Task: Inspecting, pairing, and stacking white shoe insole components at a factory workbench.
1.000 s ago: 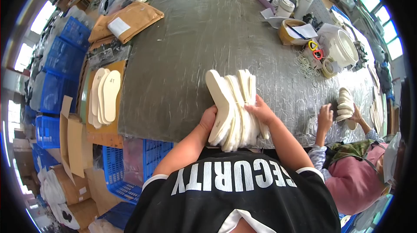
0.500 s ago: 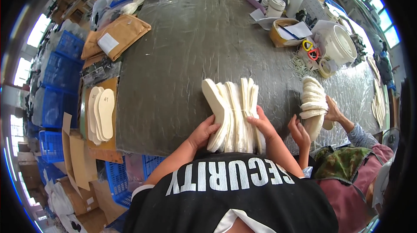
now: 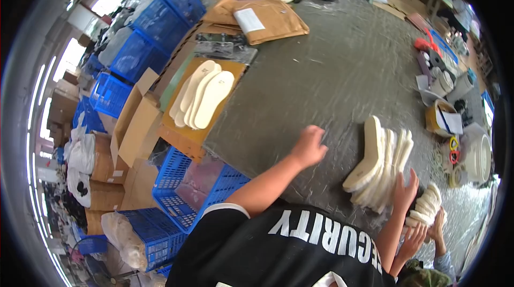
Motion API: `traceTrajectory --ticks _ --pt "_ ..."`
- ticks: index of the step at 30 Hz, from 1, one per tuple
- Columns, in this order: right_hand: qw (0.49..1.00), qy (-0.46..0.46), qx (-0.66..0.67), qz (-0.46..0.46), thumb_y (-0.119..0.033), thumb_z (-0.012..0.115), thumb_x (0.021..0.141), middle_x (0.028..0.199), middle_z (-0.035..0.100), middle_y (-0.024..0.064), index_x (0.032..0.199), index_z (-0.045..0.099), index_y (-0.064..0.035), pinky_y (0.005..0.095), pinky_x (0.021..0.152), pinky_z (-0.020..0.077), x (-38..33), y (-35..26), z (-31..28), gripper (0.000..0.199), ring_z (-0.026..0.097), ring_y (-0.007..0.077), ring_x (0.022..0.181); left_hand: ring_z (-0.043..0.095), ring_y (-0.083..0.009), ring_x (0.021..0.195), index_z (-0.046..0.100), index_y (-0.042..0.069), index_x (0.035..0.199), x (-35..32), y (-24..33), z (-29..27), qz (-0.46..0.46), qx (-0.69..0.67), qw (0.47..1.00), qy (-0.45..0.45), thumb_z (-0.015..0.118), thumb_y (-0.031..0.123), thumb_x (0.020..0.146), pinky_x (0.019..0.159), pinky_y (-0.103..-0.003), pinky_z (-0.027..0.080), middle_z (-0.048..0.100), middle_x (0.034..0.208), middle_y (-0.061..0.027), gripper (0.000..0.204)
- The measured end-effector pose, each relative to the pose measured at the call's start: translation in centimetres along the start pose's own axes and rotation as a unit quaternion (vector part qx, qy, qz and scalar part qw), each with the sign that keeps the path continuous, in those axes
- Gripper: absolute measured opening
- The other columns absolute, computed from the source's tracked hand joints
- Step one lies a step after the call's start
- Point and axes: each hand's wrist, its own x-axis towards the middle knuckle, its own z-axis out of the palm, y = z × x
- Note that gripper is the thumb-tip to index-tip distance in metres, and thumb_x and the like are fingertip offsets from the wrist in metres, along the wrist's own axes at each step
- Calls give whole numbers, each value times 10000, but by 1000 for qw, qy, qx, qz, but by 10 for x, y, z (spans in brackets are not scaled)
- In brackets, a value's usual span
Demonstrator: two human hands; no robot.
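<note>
A bundle of cream insoles (image 3: 383,166) rests on the dark tabletop, the insoles packed side by side on edge and fanning slightly. My right hand (image 3: 405,190) is at the bundle's right side, thumb and fingers apart, close against the last insoles; whether it touches them is hard to make out. My left hand (image 3: 310,148) hangs over the table to the left of the bundle, away from it. Motion smears its fingers, and nothing shows in it. Several loose insoles (image 3: 206,97) lie overlapping on a brown board at the table's left edge.
At right, a co-worker's hands (image 3: 415,241) hold another insole bundle (image 3: 427,205). Beyond are a white bucket (image 3: 476,156), tape rolls, scissors (image 3: 454,150) and a box (image 3: 439,118). A brown paper package (image 3: 273,19) lies far left; blue crates (image 3: 184,190) stand beside the table.
My left hand has let go of the insole bundle and moved left. My right hand's grip has loosened at the bundle's right side. The view has turned left.
</note>
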Motion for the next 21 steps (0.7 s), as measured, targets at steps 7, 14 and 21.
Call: traceTrajectory --ticks 7,14,21 --pt "955 -63 283 -65 51 603 784 1167 572 127 1059 587 -7 355 991 383 -37 -156 26 281 519 259 1142 562 -412 1052 597 -56 1109 -23 -234 -270 -326 240 851 334 650 333 849 992 -496 366 617 1095 -265 470" --pt "676 -575 452 89 -135 652 897 1182 590 123 1277 510 -14 305 930 461 -80 -358 211 424 569 184 1094 552 -390 1158 560 -111 1193 -43 -356 -393 -516 192 812 196 608 525 846 971 -444 439 579 1214 -295 726" --pt "650 -527 493 238 -272 719 850 1375 419 258 1484 32 -12 397 989 450 -111 -508 351 970 479 312 1248 574 -340 1154 530 -92 1250 -18 -334 -409 -574 -100 812 -22 729 407 814 946 -423 472 592 1232 -240 692"
